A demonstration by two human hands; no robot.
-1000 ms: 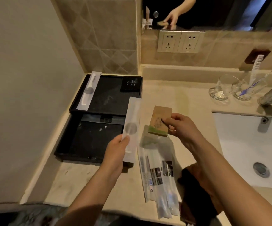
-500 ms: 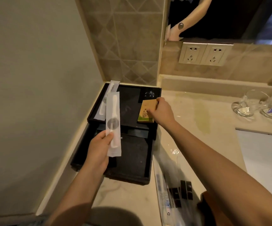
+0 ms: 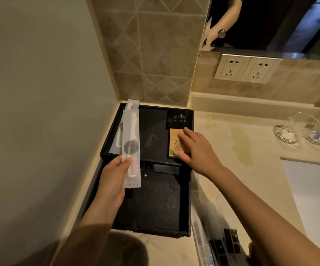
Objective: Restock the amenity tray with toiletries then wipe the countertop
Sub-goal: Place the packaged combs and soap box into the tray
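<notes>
Head view: left hand (image 3: pixel 111 181) pinches packet (image 3: pixel 131 148); right hand (image 3: pixel 195 148) presses box (image 3: pixel 174 139).

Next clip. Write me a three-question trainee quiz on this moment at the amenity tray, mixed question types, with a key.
1. True or false: the left hand holds a white sachet above the black tray.
2. The right hand rests on: A) a glass, B) the small brown box, C) a socket.
3. Fill in: two clear ___ stand on the countertop at the far right.

Key: 1 true; 2 B; 3 glasses.
</notes>
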